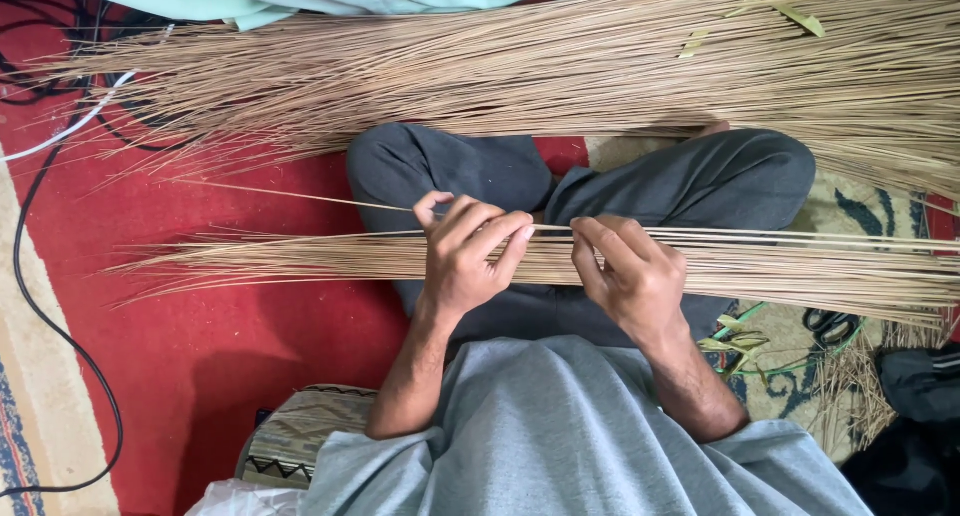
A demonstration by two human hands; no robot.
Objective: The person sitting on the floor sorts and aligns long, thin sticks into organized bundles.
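Sticks [300, 259] in a thin bundle are laid across the crossed legs [700, 181]. One stick is pinched by the left hand [465, 256] and right hand [630, 276]; it is best drawn out straight. Beyond lies a larger heap [560, 66].

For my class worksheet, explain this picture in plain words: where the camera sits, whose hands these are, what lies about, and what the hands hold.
There is no machine here. The one picture comes from a camera worn on a person's head, looking down at their own lap; they sit cross-legged in dark grey trousers on a red patterned carpet. Across the lap lies a bundle of thin pale-brown straw sticks. The left hand and the right hand rest on it, fingers pinching single sticks out of the bundle. Further away lies a larger heap of the same thin sticks. A black cable runs along the left edge of the picture.
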